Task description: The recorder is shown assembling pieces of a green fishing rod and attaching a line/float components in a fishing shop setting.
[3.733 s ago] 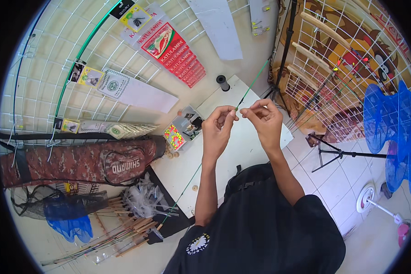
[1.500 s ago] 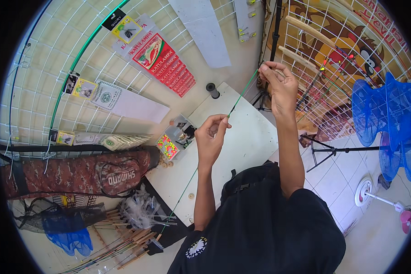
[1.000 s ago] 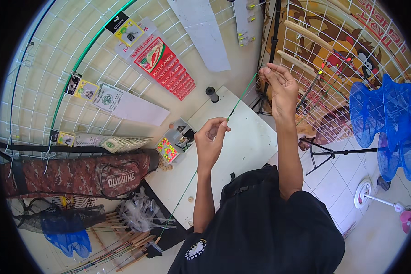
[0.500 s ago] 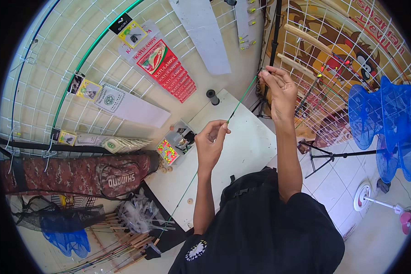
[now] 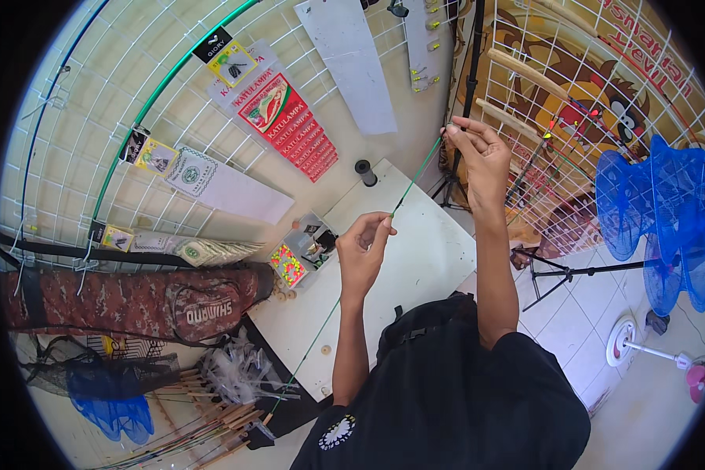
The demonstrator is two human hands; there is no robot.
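A thin green rod (image 5: 412,180) runs diagonally from the lower left over the white table (image 5: 415,266) up to the right. My left hand (image 5: 366,249) pinches it at mid-length above the table. My right hand (image 5: 480,150) is raised farther up and right, fingers closed on the rod's tip, where a small pale piece sits. The rod's lower part (image 5: 309,352) continues down past the table's front edge toward the floor.
A small box of colourful bits (image 5: 290,265) and a black spool (image 5: 365,171) sit on the table. A wire grid wall (image 5: 133,102) carries packets and a red sign. A camouflage rod bag (image 5: 133,301) lies left. Blue nets (image 5: 666,219) hang right; a tripod (image 5: 564,274) stands beside the table.
My hands were close together over the table; the right hand has since slid up along the rod to its tip, and the left stayed at mid-length. Little has moved in the last second.
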